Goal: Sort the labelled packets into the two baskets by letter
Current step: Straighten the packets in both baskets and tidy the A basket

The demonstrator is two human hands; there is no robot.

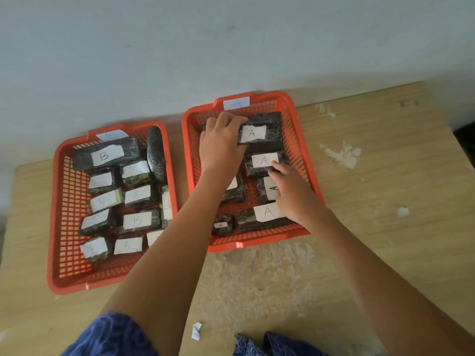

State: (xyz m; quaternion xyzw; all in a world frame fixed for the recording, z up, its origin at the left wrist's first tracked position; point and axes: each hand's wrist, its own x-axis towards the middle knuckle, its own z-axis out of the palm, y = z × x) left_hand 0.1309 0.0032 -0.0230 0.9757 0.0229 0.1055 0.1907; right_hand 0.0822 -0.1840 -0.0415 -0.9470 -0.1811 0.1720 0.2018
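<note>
Table [385,176] | baskets [51,227] 2 | both hands [221,147] gripping A packets [259,132]

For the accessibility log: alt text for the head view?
Both hands reach into the right basket, left hand gripping an A packet, right hand touching another. The left basket holds B packets; both sit on a worn table.

I see two bare forearms with no watch or rings on the left hand [221,145] or right hand [293,194], and blue patterned fabric [113,335] near me.
</note>
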